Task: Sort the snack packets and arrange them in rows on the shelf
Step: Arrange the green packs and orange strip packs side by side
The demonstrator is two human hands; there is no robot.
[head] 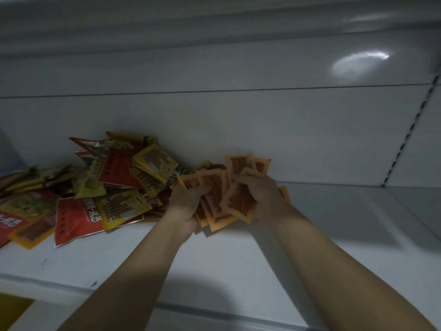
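Your left hand (187, 203) grips the left side of a fanned bundle of orange packets (220, 207), fingers curled over the front faces; the fingertips are buried among the packets and cannot be counted. Your right hand (259, 193) grips the right side of the same bundle, fingers curled across the upper packets, and its palm hides the packets behind it. One orange corner shows past the right wrist. The number of packets in the bundle cannot be told, because they overlap and the printing is blurred. The bundle's lower edge is at or just above the white shelf (214, 263); actual contact cannot be confirmed. Just left of your left hand lies the heap of mixed packets (114, 177), unsorted, piled against the back panel (238, 120). In it, note a red packet (76, 218) lying flat at the front and a yellow packet (156, 163) tilted near the top. The heap is cut off by the left frame edge, and its lower layers are covered. At the right, a slotted upright (405, 139) runs up the back panel. The underside of the upper shelf (214, 25) spans the top, dim and out of focus. A yellow patch (14, 311) at the lower-left corner cannot be identified.
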